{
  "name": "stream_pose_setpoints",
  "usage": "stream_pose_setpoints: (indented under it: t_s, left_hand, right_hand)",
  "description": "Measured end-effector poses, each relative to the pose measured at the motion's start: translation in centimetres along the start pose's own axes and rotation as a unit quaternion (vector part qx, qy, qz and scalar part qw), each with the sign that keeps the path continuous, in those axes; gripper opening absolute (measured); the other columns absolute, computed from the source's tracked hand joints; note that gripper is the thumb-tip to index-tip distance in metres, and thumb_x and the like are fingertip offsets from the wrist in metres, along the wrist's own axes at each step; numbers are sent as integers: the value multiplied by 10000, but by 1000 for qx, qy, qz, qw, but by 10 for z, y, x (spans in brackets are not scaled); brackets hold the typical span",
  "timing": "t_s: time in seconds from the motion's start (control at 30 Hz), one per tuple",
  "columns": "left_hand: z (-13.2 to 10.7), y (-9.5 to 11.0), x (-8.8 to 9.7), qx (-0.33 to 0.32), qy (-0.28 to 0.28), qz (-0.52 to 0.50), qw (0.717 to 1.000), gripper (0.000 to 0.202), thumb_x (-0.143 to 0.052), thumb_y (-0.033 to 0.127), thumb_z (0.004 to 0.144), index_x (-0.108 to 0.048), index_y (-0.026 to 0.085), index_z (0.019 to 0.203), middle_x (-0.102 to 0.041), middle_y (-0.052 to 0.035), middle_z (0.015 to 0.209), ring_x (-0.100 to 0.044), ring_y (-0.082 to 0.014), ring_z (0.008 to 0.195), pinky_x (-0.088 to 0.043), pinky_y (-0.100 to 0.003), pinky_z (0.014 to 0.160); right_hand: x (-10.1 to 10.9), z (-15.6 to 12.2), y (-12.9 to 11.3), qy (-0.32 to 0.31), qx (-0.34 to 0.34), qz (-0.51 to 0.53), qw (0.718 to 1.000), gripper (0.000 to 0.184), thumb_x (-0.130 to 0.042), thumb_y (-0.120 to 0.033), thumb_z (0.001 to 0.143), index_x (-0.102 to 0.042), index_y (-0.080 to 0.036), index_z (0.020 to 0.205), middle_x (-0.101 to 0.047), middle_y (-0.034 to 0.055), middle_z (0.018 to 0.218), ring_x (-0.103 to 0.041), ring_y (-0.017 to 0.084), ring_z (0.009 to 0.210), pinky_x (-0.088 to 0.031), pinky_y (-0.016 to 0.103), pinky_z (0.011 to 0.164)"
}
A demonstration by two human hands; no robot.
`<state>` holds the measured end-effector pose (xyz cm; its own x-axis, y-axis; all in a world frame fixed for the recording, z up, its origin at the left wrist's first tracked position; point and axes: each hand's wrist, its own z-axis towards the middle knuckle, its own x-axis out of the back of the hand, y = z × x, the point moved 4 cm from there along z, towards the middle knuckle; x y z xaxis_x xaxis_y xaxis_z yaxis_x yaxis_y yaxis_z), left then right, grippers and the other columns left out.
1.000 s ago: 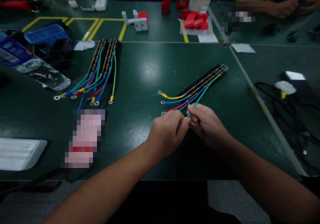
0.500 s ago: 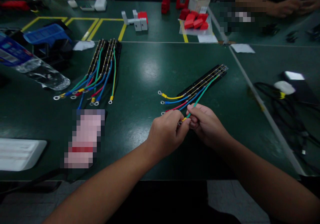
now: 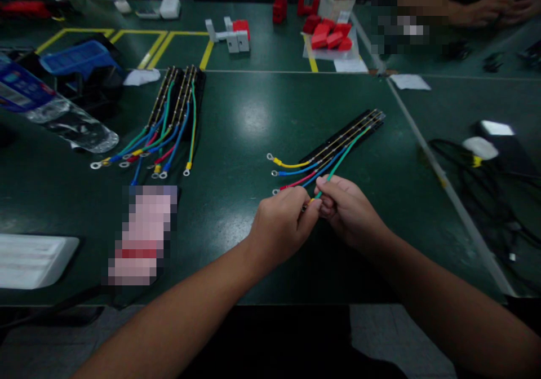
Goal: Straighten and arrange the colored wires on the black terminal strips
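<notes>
A black strip (image 3: 355,128) with several coloured wires lies slanted on the green table (image 3: 253,119). Its yellow wire (image 3: 287,164), blue wire (image 3: 296,171) and red wire (image 3: 291,185) end in ring terminals pointing left. My left hand (image 3: 281,224) and my right hand (image 3: 346,207) meet at the near end of the green wire (image 3: 342,159). Both hands pinch that wire's yellow-sleeved tip, which shows between the fingertips.
A second bundle of wired strips (image 3: 169,119) lies to the left, beside a plastic water bottle (image 3: 54,117) and a blue tray (image 3: 78,57). Red parts (image 3: 332,35) sit at the back. Black cables (image 3: 486,193) lie right. Another person's hands (image 3: 490,9) rest at the far right.
</notes>
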<state>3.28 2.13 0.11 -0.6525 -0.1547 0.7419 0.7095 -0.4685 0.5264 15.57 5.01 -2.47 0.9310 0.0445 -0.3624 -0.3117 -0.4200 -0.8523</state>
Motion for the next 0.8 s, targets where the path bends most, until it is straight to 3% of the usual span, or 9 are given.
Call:
stream_pose_setpoints:
  t_s: [0.37, 0.8]
  left_hand:
    - [1, -1, -2, 13, -25, 20, 999, 288, -387, 334, 928, -516, 165, 733, -560, -3, 660, -491, -125, 607, -331, -274, 569]
    - [2, 1, -2, 12, -21, 23, 999, 273, -376, 316, 931, -517, 169, 749, -577, -9, 684, -499, -129, 624, -331, -278, 578]
  right_hand:
    - [-2, 1, 3, -4, 21, -13, 1000, 246, -597, -345, 817, -515, -164, 672, -377, -66, 476, -317, 54, 435, -255, 191, 434]
    - [-3, -1, 7, 44, 72, -58, 995, 290, -539, -403, 850, -511, -169, 682, -372, -65, 459, -326, 54, 414, -263, 189, 412]
